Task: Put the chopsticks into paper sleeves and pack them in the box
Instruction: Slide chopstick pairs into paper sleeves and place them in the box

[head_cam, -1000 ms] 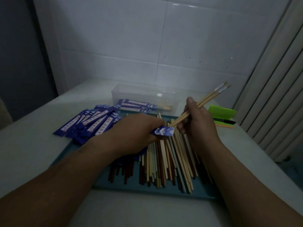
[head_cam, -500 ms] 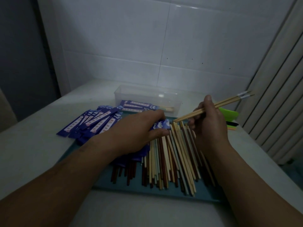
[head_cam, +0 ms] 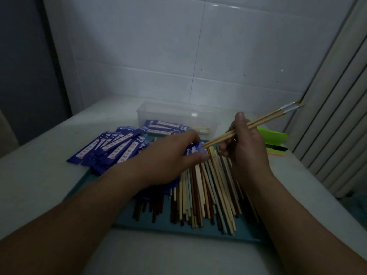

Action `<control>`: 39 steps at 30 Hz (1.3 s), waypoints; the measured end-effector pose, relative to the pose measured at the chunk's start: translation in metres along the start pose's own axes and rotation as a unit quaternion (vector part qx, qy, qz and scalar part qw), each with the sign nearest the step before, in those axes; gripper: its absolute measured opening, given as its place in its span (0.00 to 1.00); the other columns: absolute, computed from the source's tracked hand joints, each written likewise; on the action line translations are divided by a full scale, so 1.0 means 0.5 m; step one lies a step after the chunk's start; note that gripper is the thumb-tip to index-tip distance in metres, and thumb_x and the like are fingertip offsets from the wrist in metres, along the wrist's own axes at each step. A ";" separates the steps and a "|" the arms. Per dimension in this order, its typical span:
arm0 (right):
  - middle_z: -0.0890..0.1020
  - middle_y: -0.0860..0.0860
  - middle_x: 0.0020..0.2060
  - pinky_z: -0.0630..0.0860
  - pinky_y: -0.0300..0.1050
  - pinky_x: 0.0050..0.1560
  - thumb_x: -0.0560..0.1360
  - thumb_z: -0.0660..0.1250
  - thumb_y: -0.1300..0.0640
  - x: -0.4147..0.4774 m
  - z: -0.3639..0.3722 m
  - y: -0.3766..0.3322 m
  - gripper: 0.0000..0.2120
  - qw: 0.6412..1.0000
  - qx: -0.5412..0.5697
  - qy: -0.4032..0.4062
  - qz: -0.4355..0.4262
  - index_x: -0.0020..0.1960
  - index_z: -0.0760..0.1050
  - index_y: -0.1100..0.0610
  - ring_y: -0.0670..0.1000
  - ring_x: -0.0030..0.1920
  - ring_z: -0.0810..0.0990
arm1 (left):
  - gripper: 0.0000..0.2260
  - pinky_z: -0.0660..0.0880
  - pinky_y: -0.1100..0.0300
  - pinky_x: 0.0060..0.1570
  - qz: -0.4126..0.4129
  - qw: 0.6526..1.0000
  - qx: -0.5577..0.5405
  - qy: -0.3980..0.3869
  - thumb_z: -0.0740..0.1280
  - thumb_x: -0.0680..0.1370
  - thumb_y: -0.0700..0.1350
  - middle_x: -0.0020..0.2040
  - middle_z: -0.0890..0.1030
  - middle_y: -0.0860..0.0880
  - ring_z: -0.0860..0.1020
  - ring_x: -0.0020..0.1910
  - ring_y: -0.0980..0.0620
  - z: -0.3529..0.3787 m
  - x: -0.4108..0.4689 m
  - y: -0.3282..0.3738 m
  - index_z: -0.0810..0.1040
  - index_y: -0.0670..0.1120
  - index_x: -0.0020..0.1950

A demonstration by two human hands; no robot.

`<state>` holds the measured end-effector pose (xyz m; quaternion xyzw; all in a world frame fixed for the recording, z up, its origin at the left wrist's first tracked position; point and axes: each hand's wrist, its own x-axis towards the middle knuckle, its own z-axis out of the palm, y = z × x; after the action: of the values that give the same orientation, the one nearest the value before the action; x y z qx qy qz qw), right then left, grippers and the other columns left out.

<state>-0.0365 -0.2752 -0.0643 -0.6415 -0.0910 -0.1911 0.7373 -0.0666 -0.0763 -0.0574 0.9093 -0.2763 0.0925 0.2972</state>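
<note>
Chopsticks (head_cam: 264, 120), one pale pair, sit gripped in the right hand (head_cam: 246, 149) centre-right, tips at a blue sleeve (head_cam: 193, 151) pinched by the left hand (head_cam: 168, 157), over a teal tray (head_cam: 158, 227) on the pale desk (head_cam: 39, 185) below white-tiled walls (head_cam: 139, 56).

Left hand (head_cam: 168, 157), right hand (head_cam: 247, 149): fingers (head_cam: 240, 121) curled

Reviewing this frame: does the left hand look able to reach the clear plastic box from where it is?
Probably yes: the box sits just beyond the left hand, top open, nothing between them, though that hand is pinching a blue sleeve.
</note>
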 end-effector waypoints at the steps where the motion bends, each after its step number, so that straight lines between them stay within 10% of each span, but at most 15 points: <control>1: 0.73 0.54 0.28 0.70 0.44 0.29 0.85 0.60 0.44 -0.001 0.001 0.001 0.18 1.000 0.008 -0.002 0.003 0.45 0.70 0.58 0.54 0.29 0.75 | 0.09 0.65 0.61 0.36 -0.006 1.000 -0.015 -0.005 0.62 0.82 0.61 0.41 0.75 0.57 0.73 0.41 0.65 -0.001 0.000 0.002 0.72 0.59 0.55; 11: 0.75 0.53 0.29 0.71 0.43 0.30 0.84 0.62 0.44 -0.014 0.009 0.003 0.17 0.999 -0.028 -0.042 0.012 0.44 0.72 0.56 0.53 0.30 0.76 | 0.07 0.65 0.63 0.38 0.006 1.000 0.008 0.000 0.65 0.82 0.57 0.43 0.72 0.60 0.72 0.42 0.64 0.001 -0.002 0.015 0.71 0.57 0.56; 21: 0.75 0.51 0.30 0.70 0.42 0.30 0.81 0.62 0.38 -0.023 0.024 0.010 0.22 0.986 -0.079 -0.126 0.075 0.52 0.83 0.55 0.49 0.29 0.73 | 0.05 0.78 0.62 0.39 -0.105 0.966 -0.214 -0.098 0.63 0.85 0.48 0.43 0.86 0.51 0.84 0.37 0.52 -0.035 -0.006 0.033 0.76 0.49 0.57; 31: 0.74 0.53 0.36 0.68 0.41 0.27 0.84 0.63 0.57 0.034 -0.047 0.007 0.05 0.983 0.048 0.165 0.059 0.57 0.71 0.56 0.49 0.26 0.73 | 0.05 0.78 0.58 0.42 -0.121 0.956 -0.212 -0.162 0.66 0.84 0.47 0.45 0.87 0.49 0.83 0.37 0.52 -0.046 -0.008 0.016 0.79 0.48 0.57; 39: 0.73 0.52 0.27 0.66 0.40 0.25 0.84 0.59 0.54 0.010 -0.010 0.010 0.15 0.995 -0.073 0.042 0.060 0.46 0.79 0.59 0.51 0.25 0.71 | 0.05 0.78 0.63 0.42 -0.137 0.959 -0.206 -0.135 0.65 0.84 0.48 0.45 0.87 0.52 0.85 0.40 0.52 -0.052 -0.007 0.015 0.78 0.50 0.57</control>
<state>-0.0307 -0.2802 -0.0679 -0.6894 -0.0071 -0.1788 0.7020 -0.0738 -0.0642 -0.0339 0.8614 -0.1999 -0.1320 0.4480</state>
